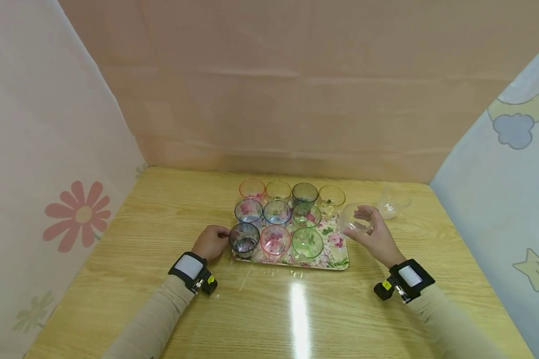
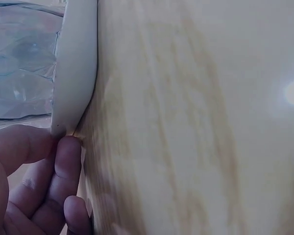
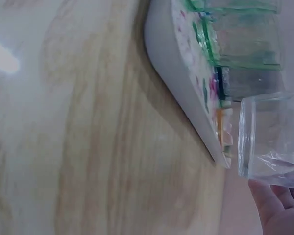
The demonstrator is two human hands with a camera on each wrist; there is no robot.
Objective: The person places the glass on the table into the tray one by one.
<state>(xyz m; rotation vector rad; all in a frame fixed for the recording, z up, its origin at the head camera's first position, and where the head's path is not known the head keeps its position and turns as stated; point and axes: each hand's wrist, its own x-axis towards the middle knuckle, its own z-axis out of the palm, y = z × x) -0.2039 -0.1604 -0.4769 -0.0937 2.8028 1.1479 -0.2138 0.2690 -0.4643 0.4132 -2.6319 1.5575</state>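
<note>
A floral tray [image 1: 339, 260] lies on the table with rows of coloured, see-through glasses on it. At its near left corner my left hand [image 1: 209, 243] pinches the rim; in the left wrist view the thumb [image 2: 27, 143] is on one side of the white tray edge and the fingers on the other. A dark grey glass [image 1: 244, 238] stands right beside that hand. My right hand [image 1: 377, 235] grips a colourless clear glass [image 3: 272, 129] at the tray's right side, near the spot beside the green glass [image 1: 307, 243]. Fingers curve round its far side.
Another colourless glass [image 1: 394, 202] stands on the wooden table [image 1: 179, 199] behind my right hand, to the right of the tray. A yellow glass [image 1: 332, 197] is at the tray's back right. Paper-covered walls [image 1: 296, 99] enclose the table's back and sides.
</note>
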